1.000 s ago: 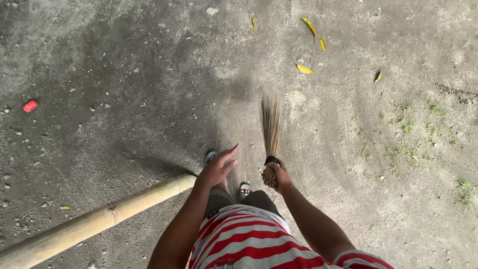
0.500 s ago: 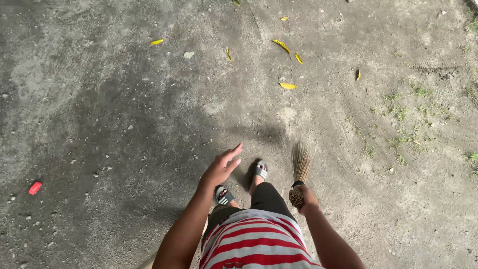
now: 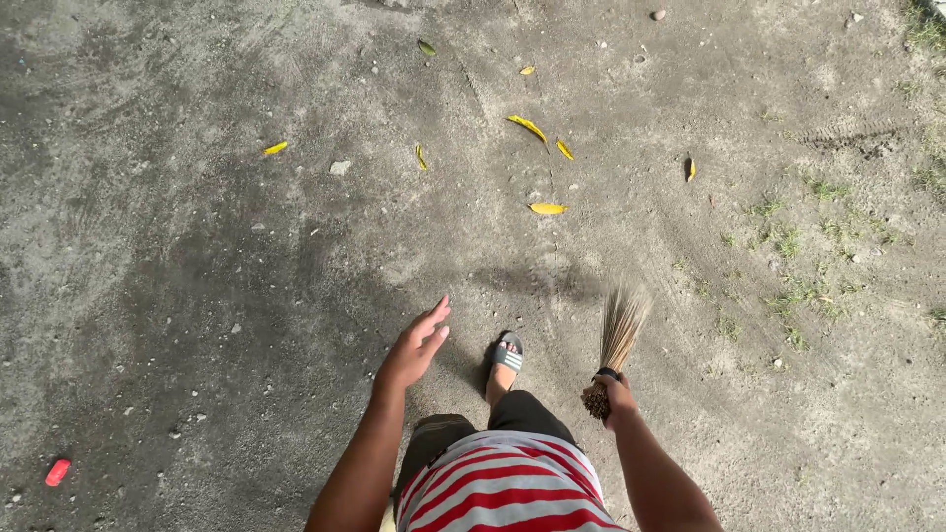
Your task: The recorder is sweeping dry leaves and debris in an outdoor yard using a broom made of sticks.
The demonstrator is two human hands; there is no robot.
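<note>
Grey dirt ground (image 3: 197, 246) lies below me. My right hand (image 3: 611, 394) is clenched around a stick broom (image 3: 619, 330), bristles fanning forward. My left hand (image 3: 414, 350) hangs spread, holding nothing. Yellow leaves (image 3: 547, 208) lie well ahead.

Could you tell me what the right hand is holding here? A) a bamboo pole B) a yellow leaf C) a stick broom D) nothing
C: the right hand is closed around the bound end of a stick broom, its bristles fanning toward the ground, while the left hand is open and empty.
</note>
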